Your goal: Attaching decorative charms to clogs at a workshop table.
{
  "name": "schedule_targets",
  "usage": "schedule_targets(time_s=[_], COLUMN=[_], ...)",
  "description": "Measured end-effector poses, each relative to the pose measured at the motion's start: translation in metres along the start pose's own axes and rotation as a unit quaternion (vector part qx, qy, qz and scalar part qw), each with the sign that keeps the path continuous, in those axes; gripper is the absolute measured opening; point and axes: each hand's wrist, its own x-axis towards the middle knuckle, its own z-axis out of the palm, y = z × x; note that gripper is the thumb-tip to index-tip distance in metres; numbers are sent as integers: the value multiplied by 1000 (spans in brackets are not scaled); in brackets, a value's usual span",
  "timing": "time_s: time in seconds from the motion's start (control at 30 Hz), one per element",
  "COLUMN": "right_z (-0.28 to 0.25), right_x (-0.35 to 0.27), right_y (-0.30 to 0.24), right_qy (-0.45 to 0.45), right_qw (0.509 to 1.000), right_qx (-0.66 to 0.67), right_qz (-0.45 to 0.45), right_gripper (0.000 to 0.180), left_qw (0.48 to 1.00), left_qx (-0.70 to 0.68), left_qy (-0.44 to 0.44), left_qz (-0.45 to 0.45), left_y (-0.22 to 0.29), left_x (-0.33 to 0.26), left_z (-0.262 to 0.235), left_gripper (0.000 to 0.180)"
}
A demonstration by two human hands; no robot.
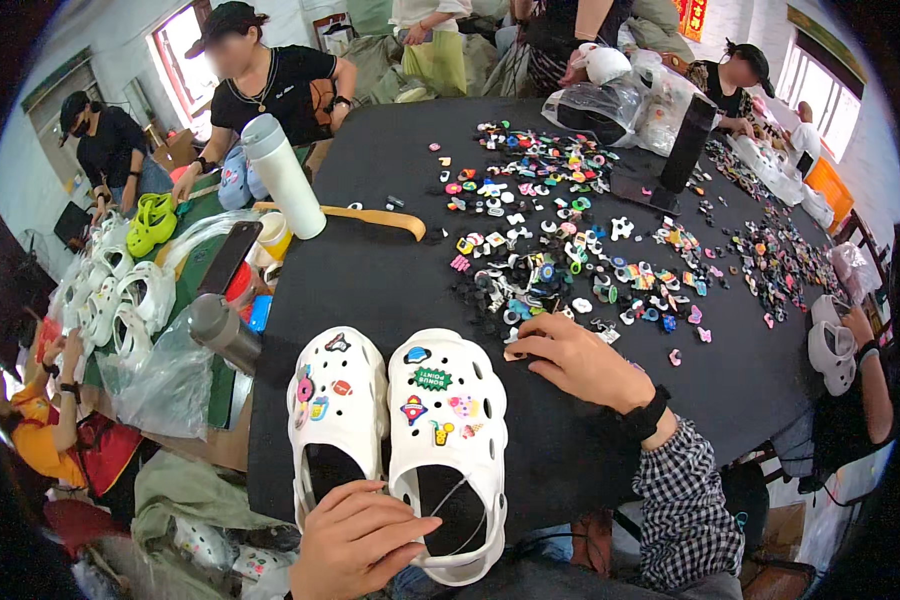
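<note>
Left hand: (365, 540) laid over the heel ends of the clogs, fingers loosely bent, thumb at the right clog's opening; can't tell if it grips a rim.
Right hand: (585, 360) fingers bent, tips down at near edge of charm pile; can't tell if anything is pinched.
Left clog: (362, 420) white, just beyond left hand, toe pointing away, charms fitted.
Right clog: (440, 408) white, left of right hand, beside left clog, charms fitted.
Charm pile: (545, 272) mixed colours, loose on black table (390, 290), beyond right hand's fingertips.
Grey bottle: (225, 335) beyond left hand, to its left.
White bottle: (285, 178) farther out from left hand.
</note>
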Motion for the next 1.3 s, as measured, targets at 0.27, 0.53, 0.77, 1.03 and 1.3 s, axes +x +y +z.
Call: schedule_targets(time_s=[0.27,0.53,0.77,1.03,1.3], right_z=[1,-12,-11,-10,-11], right_x=[4,2,1,0,3], right_y=[-2,8,10,7,2], right_qy=[6,50,39,21,-1], right_qw=[999,881,873,905,908], right_qx=[-13,395,409,354,352], right_qz=[46,257,263,235,229], right_gripper=[11,14,16,20,18], left_qw=[1000,1000,1000,1000,999], left_qx=[-4,-11,-13,-26,-40], left_qy=[8,20,21,12,19], left_qz=[-3,2,-3,5,28], left_y=[2,0,-2,-5,-5], left_x=[-1,-3,-5,-4,-7], left_z=[-3,-3,-4,-6,-9], left_gripper=[22,22,24,24,27])
